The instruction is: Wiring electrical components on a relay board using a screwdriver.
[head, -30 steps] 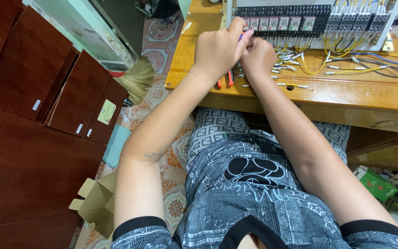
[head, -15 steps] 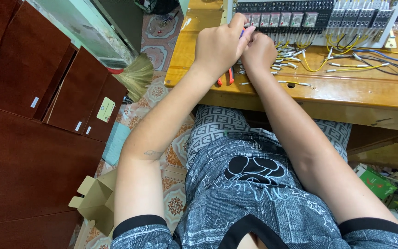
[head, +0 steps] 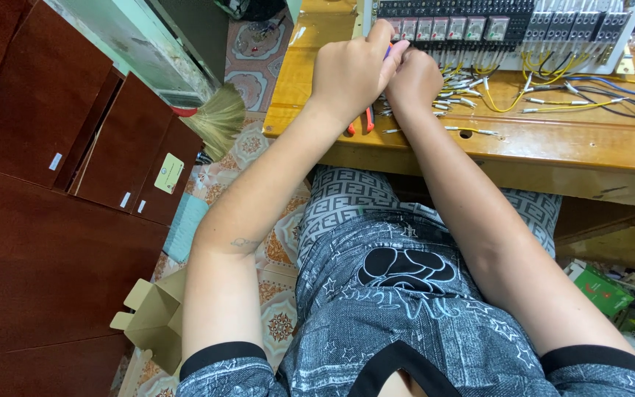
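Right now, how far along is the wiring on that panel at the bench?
Done: some yellow wires already run up into the black terminal row. In hand: the left hand and right hand meet at the row's left end, the left in a closed grip on a small purple-tipped tool. Left: many loose white-tipped wires lie unconnected on the wooden bench; red-handled pliers lie beside them.

Small home electrical workshop. Wooden bench (head: 553, 147) strewn with cut yellow and white wires (head: 494, 92); panel of terminal blocks and relays (head: 479, 22) along its far edge; red-handled pliers (head: 361, 121) near its front edge. Domestic signs alongside: patterned tile floor (head: 259, 51), straw broom (head: 218, 121), dark wooden cabinets (head: 53, 184), folded cardboard box (head: 152, 320).
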